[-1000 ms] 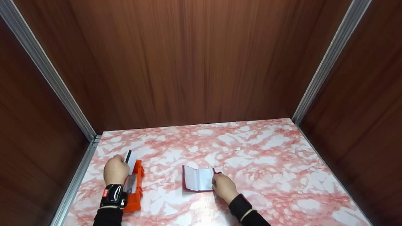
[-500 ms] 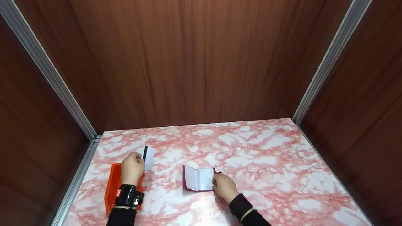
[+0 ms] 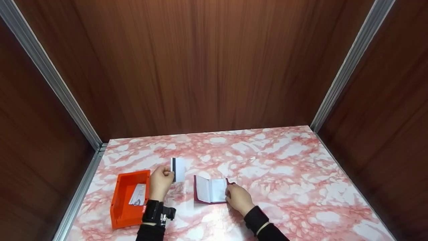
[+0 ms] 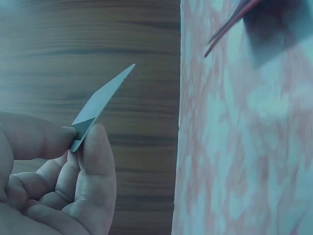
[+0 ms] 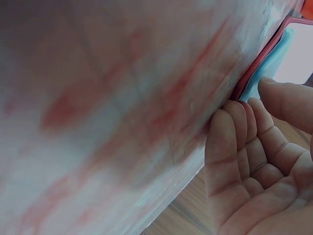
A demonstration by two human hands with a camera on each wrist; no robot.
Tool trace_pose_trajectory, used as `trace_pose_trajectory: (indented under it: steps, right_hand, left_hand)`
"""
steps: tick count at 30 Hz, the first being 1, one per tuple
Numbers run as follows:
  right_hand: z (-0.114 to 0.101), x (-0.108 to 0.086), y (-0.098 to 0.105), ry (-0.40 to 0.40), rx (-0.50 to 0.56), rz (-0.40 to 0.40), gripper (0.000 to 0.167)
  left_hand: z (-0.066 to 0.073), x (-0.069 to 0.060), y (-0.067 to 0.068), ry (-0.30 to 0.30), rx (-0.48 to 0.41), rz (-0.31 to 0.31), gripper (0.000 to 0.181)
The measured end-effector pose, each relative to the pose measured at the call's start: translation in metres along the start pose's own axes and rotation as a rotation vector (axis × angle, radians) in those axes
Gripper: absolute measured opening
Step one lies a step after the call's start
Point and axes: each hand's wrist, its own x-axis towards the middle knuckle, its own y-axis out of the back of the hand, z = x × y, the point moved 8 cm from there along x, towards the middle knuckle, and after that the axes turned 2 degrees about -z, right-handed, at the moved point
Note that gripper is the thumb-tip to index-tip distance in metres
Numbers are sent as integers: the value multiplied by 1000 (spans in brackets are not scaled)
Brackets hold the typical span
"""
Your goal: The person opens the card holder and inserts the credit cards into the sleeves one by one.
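My left hand [image 3: 160, 182] pinches a white card [image 3: 180, 169] with a black stripe between thumb and fingers. In the left wrist view that card [image 4: 103, 98] tilts upward, clear of the table. To its right, a dark red card holder [image 3: 219, 190] lies spread on the table with pale clear sleeves showing. The right hand [image 3: 240, 198] holds the holder's right edge. The right wrist view catches part of the holder's red rim [image 5: 257, 61] at the thumb and fingertips; the rest is cut off. A gap separates the card from the holder.
An orange bin [image 3: 116, 204] stands at the table's left, beside the left wrist, with a printed white card [image 3: 137, 194] inside. The pink-and-white marbled table [image 3: 281, 170] is enclosed by brown wood-grain panels [image 3: 207, 67] with metal edge strips.
The left hand has carried the striped card rightward, from over the orange bin toward the card holder. More of the bin and its card now show. The right hand and holder have stayed put.
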Motion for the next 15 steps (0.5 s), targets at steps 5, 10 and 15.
trace_pose_trajectory:
  steps: [5,10,15]
  right_hand:
    - [1,-2,0,5,-4,4,20]
    - [1,-3,1,11,2,29,19]
    - [-1,0,7,1,72,94,15]
  left_hand:
    - [0,-7,-19,-3,-40,-18,12]
    - [-2,-13,-36,12,-89,-38,14]
    - [-5,-20,-55,32,-137,-53,13]
